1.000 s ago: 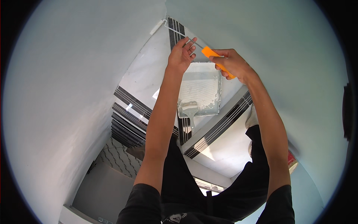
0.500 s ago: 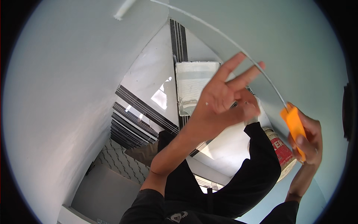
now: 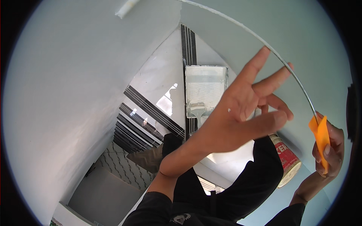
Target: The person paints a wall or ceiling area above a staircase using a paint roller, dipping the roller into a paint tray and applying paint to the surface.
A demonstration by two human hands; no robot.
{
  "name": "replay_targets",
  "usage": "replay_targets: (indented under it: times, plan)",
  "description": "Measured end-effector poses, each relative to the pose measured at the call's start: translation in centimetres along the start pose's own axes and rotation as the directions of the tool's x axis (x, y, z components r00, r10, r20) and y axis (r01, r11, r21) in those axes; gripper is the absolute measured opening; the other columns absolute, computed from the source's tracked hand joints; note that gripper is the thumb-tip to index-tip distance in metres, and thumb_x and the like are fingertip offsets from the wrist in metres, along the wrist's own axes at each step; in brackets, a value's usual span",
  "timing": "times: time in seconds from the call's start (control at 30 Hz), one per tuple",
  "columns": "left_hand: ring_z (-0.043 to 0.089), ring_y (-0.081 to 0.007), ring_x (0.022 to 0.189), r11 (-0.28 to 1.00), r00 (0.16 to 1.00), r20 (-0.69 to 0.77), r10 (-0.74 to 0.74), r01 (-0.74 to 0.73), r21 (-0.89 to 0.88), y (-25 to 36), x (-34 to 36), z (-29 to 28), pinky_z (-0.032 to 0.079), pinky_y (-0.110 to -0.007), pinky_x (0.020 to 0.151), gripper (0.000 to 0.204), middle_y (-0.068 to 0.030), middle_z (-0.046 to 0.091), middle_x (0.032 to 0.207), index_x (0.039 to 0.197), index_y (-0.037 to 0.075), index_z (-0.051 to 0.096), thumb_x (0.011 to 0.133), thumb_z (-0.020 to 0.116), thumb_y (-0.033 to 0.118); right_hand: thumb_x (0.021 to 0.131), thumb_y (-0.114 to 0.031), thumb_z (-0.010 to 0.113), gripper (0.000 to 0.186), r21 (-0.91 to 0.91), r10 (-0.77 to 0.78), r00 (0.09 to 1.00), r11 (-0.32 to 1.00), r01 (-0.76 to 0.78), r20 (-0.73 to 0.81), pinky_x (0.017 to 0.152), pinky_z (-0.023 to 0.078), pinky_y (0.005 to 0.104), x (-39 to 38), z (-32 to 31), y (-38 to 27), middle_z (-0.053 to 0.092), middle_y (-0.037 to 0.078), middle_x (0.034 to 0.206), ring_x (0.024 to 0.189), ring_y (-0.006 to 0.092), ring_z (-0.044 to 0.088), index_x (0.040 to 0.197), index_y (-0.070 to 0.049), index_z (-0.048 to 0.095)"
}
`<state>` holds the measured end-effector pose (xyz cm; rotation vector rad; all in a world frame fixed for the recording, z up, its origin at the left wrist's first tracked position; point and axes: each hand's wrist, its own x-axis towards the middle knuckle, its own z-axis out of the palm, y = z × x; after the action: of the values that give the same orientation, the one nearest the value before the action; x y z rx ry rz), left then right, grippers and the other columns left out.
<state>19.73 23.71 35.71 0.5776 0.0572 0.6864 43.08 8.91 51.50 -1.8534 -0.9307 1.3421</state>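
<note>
"Where's the paint roller (image 3: 246, 28)?"

"Its white end (image 3: 127, 8) is at the top left."

"And the hands?"

"The left hand (image 3: 245, 107) is spread wide, two fingertips (image 3: 266, 50) by the metal rod (image 3: 301, 83). The right hand (image 3: 333, 154) curls around the orange handle (image 3: 320, 137)."

- Floor (image 3: 152, 69): pale and shiny, crossed by dark bands (image 3: 154, 110) with thin light stripes; bright patches of light show on it.
- Paint tray (image 3: 206, 83): lies on the floor across one band, coated whitish inside.
- Brush (image 3: 197, 108): rests at the tray's near end, handle over the edge.
</note>
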Motion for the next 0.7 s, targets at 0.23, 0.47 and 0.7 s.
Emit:
replay_targets:
  times: [0.23, 0.47, 0.7]
  plan:
    - [0.067, -0.0215, 0.081, 0.992, 0.895, -0.444, -0.046, 0.093, 0.086, -1.5, -1.5, -10.8, 0.047, -0.027, 0.073, 0.058, -0.0270, 0.052, 0.140, 0.146, -0.005, 0.031, 0.095, 0.047, 0.017, 0.091, -0.020, 0.065, 0.053, -0.003, 0.303, 0.947, 0.952, -0.305, 0.107, 0.036, 0.034, 0.0212, 11.2, 10.7, 1.3, 0.052, 0.001, 0.063, 0.037, 0.0058, 0.040, 0.138, 0.001, 0.053]
    - [0.063, -0.0144, 0.077, 0.961, 0.750, -0.614, -0.248, 0.109, -0.255, -7.5, -0.3, -25.3, 0.044, -0.028, 0.068, 0.023, -0.0138, 0.066, 0.122, 0.113, 0.010, 0.052, 0.094, 0.058, 0.022, 0.093, -0.024, 0.064, 0.051, -0.031, 0.372, 0.915, 0.928, -0.372, 0.158, 0.042, 0.036, 0.0267, 22.6, 15.6, 13.2, 0.054, 0.002, 0.070, 0.044, 0.0092, 0.045, 0.139, -0.005, 0.054]
    - [0.062, -0.0150, 0.082, 0.959, 0.741, -0.616, -0.266, 0.137, -0.250, -9.2, 0.3, -24.9, 0.043, -0.028, 0.068, 0.023, -0.0114, 0.066, 0.117, 0.110, 0.012, 0.049, 0.093, 0.061, 0.023, 0.093, -0.026, 0.064, 0.052, -0.006, 0.411, 0.900, 0.910, -0.414, 0.142, 0.040, 0.031, 0.0236, 23.6, 14.7, 16.3, 0.053, 0.001, 0.070, 0.043, 0.0066, 0.041, 0.141, -0.007, 0.053]
